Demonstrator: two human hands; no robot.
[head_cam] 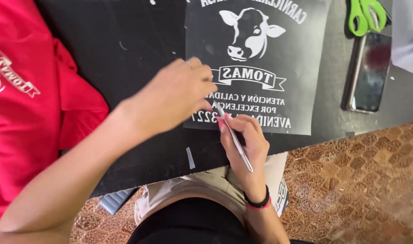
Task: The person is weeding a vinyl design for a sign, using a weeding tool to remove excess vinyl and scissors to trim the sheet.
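1. Grey-black vinyl sheet (279, 68) lies flat on the counter (125, 49) in the head view, its white cow head and banner design reading upside down to me, just beyond both my hands.
2. My right hand (243, 142) has its grip closed on a thin metal weeding tool (234, 138), held like a pen, its tip resting at the lowest lines of lettering near the sheet's near edge.
3. My left hand (177, 97) lies on the sheet beside the banner, fingers bent and pressed down on it; whether that grip pinches anything I cannot tell, since the knuckles hide the fingertips.
4. As I judge it, most of the design already stands out clean and white; the bottom rows where the tool sits look like what is left. A small pale strip (190, 157) lies on the counter near the edge.
5. Black and scuffed, the counter also carries a red shirt (30, 90) with a white print at my left, green-handled scissors (367, 16) and a phone (371, 72) lying flat at the far right.
6. Below the counter edge the floor (360, 190) shows brown tiles in a honeycomb pattern.
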